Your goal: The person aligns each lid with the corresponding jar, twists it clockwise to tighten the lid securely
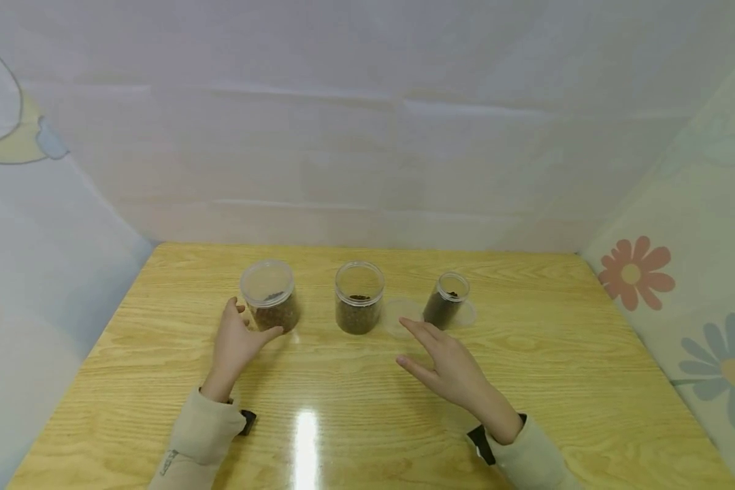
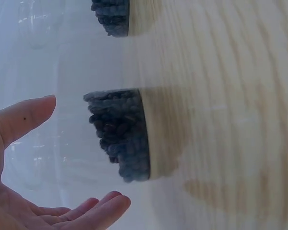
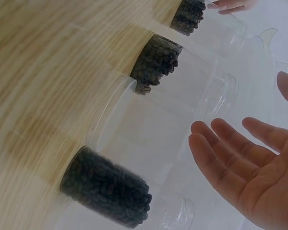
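Observation:
My left hand (image 1: 235, 344) is beside the left clear jar (image 1: 275, 312), its thumb and fingers spread around the near and left sides. In the left wrist view, the fingers of that hand (image 2: 98, 213) look apart from the jar of dark beans (image 2: 120, 134). My right hand (image 1: 452, 367) hovers before the narrow jar (image 1: 441, 309), fingers extended and holding nothing. The right wrist view shows its palm (image 3: 266, 187) and the narrow jar, more than half full of dark beans (image 3: 105, 187). Between them stands a wide middle jar (image 1: 358, 314), partly filled with beans.
A round clear lid (image 1: 398, 318) lies between the middle and narrow jars. Another small clear disc (image 1: 467, 313) is just right of the narrow jar. All stand on a wood-grain table (image 1: 355, 401), with a pale wall covering (image 1: 367, 156) behind.

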Demonstrator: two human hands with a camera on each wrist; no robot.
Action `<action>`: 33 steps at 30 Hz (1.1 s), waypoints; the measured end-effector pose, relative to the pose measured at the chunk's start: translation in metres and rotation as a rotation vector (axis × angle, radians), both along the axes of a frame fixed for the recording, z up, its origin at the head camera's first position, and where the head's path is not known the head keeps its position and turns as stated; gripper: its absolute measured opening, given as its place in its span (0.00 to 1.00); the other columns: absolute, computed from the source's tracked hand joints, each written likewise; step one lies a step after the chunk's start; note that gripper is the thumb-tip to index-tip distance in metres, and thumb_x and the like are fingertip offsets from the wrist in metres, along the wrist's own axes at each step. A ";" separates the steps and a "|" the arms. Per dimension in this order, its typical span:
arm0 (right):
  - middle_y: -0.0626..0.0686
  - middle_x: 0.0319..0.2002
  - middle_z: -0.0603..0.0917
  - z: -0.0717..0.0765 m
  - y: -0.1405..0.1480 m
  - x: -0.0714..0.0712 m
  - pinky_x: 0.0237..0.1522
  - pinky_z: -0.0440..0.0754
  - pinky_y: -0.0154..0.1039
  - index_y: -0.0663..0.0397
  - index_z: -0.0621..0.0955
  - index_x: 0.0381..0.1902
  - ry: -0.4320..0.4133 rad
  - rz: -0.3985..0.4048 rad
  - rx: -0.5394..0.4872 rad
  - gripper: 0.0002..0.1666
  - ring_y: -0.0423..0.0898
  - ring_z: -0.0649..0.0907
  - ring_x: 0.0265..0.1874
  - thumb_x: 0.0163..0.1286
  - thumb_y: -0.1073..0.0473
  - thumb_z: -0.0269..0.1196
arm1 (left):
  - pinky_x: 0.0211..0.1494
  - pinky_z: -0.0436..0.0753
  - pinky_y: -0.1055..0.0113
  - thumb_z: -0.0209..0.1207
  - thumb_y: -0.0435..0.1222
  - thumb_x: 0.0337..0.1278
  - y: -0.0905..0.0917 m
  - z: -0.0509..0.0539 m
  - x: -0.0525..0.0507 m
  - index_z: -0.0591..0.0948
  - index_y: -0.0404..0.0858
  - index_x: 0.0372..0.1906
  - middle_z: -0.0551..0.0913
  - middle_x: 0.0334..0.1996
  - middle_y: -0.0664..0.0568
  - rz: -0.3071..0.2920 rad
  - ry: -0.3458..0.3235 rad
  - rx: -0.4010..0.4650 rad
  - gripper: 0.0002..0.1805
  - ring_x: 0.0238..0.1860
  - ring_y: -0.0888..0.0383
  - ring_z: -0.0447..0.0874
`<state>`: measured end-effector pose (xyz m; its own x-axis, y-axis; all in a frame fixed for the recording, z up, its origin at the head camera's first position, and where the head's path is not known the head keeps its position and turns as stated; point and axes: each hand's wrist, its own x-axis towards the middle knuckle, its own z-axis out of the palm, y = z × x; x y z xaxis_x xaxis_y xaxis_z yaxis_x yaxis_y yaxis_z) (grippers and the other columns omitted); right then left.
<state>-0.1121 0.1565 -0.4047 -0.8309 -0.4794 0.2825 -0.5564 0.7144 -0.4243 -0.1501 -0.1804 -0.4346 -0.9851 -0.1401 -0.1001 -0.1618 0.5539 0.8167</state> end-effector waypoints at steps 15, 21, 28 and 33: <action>0.57 0.49 0.80 -0.002 0.001 -0.001 0.39 0.80 0.46 0.60 0.75 0.55 0.021 0.001 -0.008 0.27 0.53 0.81 0.42 0.61 0.51 0.62 | 0.26 0.75 0.68 0.63 0.36 0.50 0.007 0.022 0.029 0.73 0.29 0.45 0.77 0.30 0.42 0.075 0.283 -0.074 0.20 0.28 0.53 0.76; 0.55 0.43 0.82 -0.004 0.001 -0.001 0.41 0.79 0.45 0.60 0.80 0.44 0.009 -0.012 0.004 0.20 0.51 0.82 0.41 0.61 0.51 0.63 | 0.20 0.68 0.72 0.63 0.32 0.49 0.021 0.023 0.037 0.76 0.32 0.32 0.71 0.17 0.52 -0.030 0.364 -0.059 0.09 0.16 0.64 0.66; 0.52 0.33 0.84 -0.005 0.003 -0.001 0.29 0.79 0.36 0.57 0.81 0.35 0.000 0.022 -0.011 0.13 0.45 0.82 0.29 0.61 0.52 0.62 | 0.16 0.63 0.72 0.63 0.33 0.50 0.037 0.014 0.040 0.76 0.35 0.28 0.64 0.12 0.56 -0.124 0.345 -0.018 0.07 0.11 0.68 0.55; 0.47 0.27 0.82 -0.003 0.003 0.000 0.26 0.77 0.32 0.56 0.81 0.35 -0.027 0.004 0.002 0.12 0.39 0.79 0.24 0.61 0.52 0.62 | 0.18 0.65 0.71 0.64 0.32 0.48 0.045 0.010 0.039 0.76 0.36 0.26 0.64 0.11 0.57 -0.155 0.351 -0.009 0.07 0.11 0.68 0.57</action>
